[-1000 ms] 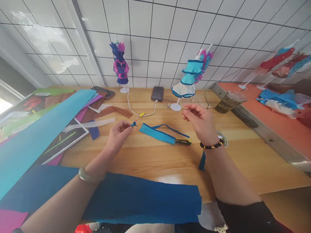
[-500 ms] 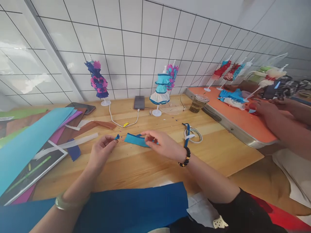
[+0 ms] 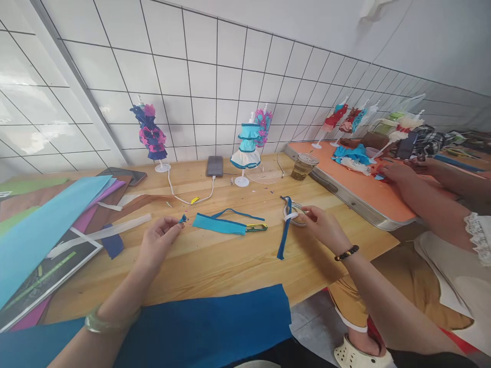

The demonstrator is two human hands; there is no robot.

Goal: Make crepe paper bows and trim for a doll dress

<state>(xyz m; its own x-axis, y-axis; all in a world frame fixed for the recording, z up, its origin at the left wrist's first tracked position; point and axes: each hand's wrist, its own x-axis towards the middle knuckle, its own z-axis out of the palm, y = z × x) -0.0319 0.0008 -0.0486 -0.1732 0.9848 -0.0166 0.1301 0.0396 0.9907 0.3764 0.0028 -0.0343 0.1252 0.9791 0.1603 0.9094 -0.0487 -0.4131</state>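
Note:
My left hand [image 3: 159, 240] pinches a small gathered piece of blue crepe paper [image 3: 183, 219] between thumb and fingers. Out to the right, my right hand [image 3: 326, 227] has its thumb and fingers closed on the edge of a tape roll [image 3: 294, 221] on the table. A dark blue strip [image 3: 284, 240] lies across that roll's left side. Between my hands rests a light blue strip [image 3: 218, 224] with a dark blue edge, partly over a yellow utility knife [image 3: 258, 227]. A thin dark blue strip [image 3: 238, 211] curves behind it.
Miniature dress stands [image 3: 245, 153] line the tiled wall. A lidded cup [image 3: 304, 166] and a black device [image 3: 215, 166] with a white cable stand at the back. Coloured sheets [image 3: 57, 220] pile up at left; a blue sheet [image 3: 215, 322] covers my lap. Another person's hands [image 3: 395, 174] work over an orange case [image 3: 345, 179].
My right hand has moved right, from the light blue strip to the tape roll, uncovering the utility knife. My left hand keeps its pinch. The view has shifted slightly.

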